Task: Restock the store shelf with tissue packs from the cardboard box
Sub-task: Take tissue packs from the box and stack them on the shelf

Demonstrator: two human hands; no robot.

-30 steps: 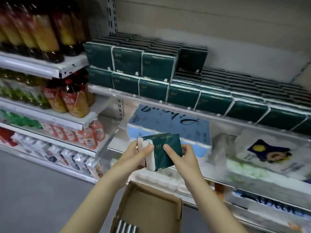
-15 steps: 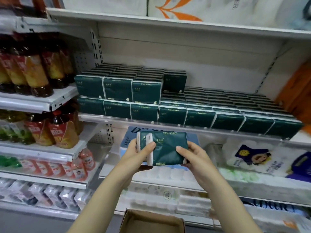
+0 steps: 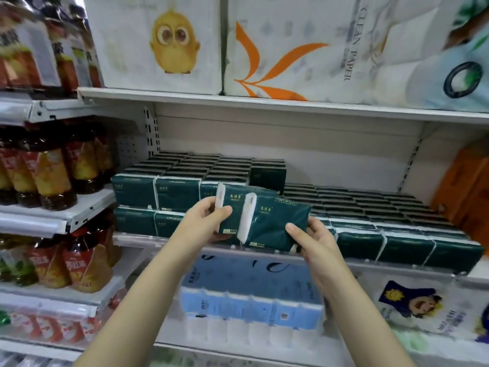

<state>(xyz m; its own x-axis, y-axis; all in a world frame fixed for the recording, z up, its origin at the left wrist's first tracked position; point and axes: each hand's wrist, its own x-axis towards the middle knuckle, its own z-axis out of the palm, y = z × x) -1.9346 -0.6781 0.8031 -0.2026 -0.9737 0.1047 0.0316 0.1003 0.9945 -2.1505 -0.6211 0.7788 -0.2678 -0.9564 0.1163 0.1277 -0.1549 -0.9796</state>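
Observation:
I hold two dark green tissue packs [image 3: 267,221] with white ends side by side in front of the shelf. My left hand [image 3: 206,221] grips their left end, thumb across the front. My right hand [image 3: 312,239] grips the right end from below, thumb on the front face. Behind them the white shelf [image 3: 397,268] carries rows of the same green tissue packs [image 3: 158,192]: two layers high at the left, one layer at the right [image 3: 397,229]. The cardboard box is out of view.
Bottles of amber drink [image 3: 53,176] fill the shelves to the left. Large white toilet paper packs [image 3: 277,46] sit on the shelf above. A blue tissue pack [image 3: 251,292] lies on the shelf below. Orange packs [image 3: 465,194] stand at the right end.
Both hands have raised the two packs from above the box up to the level of the green-pack shelf. The view has tilted up, and the box has dropped out of sight.

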